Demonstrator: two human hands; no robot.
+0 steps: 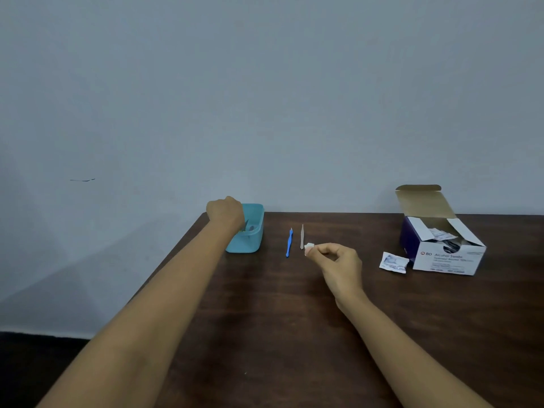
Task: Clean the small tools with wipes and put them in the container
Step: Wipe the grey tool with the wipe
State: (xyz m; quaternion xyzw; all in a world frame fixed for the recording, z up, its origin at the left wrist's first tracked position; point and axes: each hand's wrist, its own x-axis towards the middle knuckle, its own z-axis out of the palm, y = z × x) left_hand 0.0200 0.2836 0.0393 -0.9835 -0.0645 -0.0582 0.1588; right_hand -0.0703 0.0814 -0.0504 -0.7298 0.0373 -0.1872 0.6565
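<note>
Pinched between my right hand (pixel 338 260) fingertips, the wipe (pixel 309 246) waits beside the grey tool (pixel 302 237) and blue tool (pixel 289 242); my left hand (pixel 225 212) dips into the teal container (pixel 250 245), its grip hidden, likely leaving a cleaned tool.

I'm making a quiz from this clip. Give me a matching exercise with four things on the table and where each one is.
Things:
1. Turquoise plastic container
2. Blue-handled small tool
3. White folded wipe
4. Torn white sachet

Places:
A. Pinched in the right hand
B. Beside the open alcohol swab box
C. Under the left hand, at the table's far left corner
D. Flat on the table next to the grey slim tool

Pairs: 1-C, 2-D, 3-A, 4-B
</note>
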